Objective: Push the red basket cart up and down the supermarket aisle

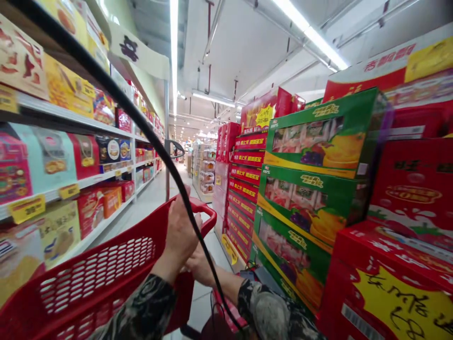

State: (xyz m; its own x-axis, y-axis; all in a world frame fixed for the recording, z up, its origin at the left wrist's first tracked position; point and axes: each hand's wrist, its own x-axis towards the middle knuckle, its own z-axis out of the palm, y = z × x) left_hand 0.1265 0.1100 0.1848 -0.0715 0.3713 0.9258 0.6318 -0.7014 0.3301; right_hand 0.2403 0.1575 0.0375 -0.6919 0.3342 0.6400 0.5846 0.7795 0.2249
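A red plastic shopping basket (106, 257) with perforated sides fills the lower left, tilted in front of me. My left hand (180, 231) is closed around its near upper end, beside the looped red rim. Just below and to the right, my right hand (202, 267) is curled against the same end of the basket; its fingertips are partly hidden behind my left hand. Both forearms wear dark patterned sleeves. A black cable (155, 141) runs diagonally across the view, passing in front of my hands. No goods show in the visible part of the basket.
Shelves (83, 182) of boxed goods line the left side. On the right stand stacked green gift boxes (311, 189), red drink cartons (244, 189) and a red box (389, 283) with a yellow price sign. A tiled aisle (180, 179) leads ahead past a metal post (167, 141).
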